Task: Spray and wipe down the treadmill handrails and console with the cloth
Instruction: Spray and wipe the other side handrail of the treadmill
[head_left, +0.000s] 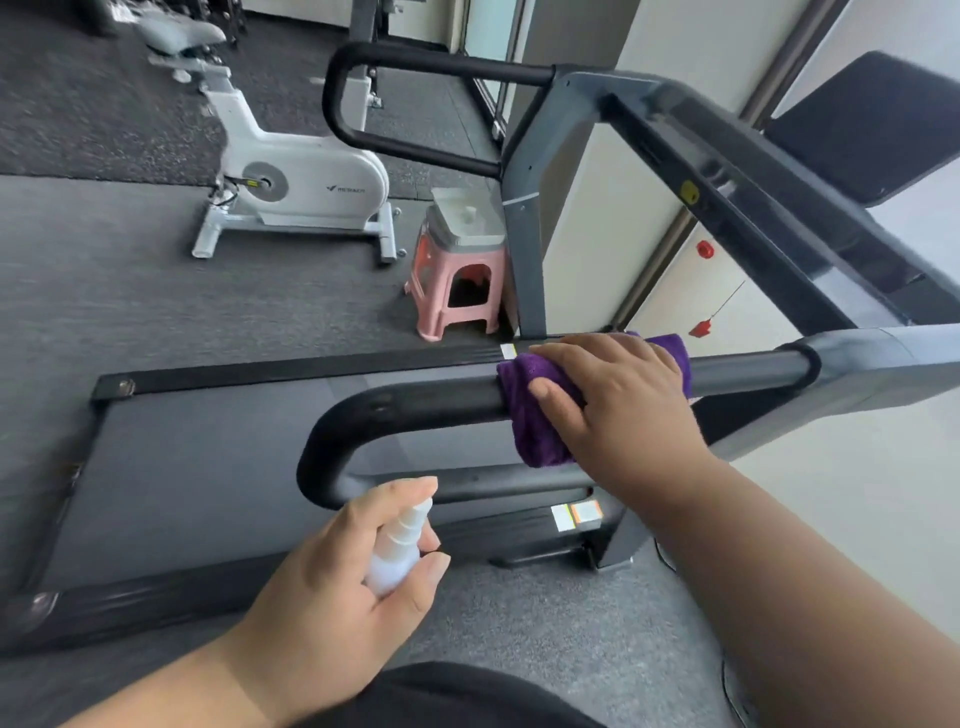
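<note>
A purple cloth (535, 415) is wrapped over the near black handrail (415, 402) of the treadmill. My right hand (618, 400) grips the cloth around the rail, thumb on the near side. Lower down, my left hand (353, 582) holds a small white spray bottle (397, 545) upright, nozzle up, just in front of the handrail's curved end. The far handrail (363, 83) loops at the top. The console (763, 218) slants along the right side, with a dark screen panel (872, 124) beyond it.
The treadmill belt (208, 467) lies below the rail. A pink stool (457, 280) carrying a grey-and-white container stands beside the far upright. A white exercise bike (296, 182) sits further left on the grey floor. A white wall with red fittings (704, 249) is behind.
</note>
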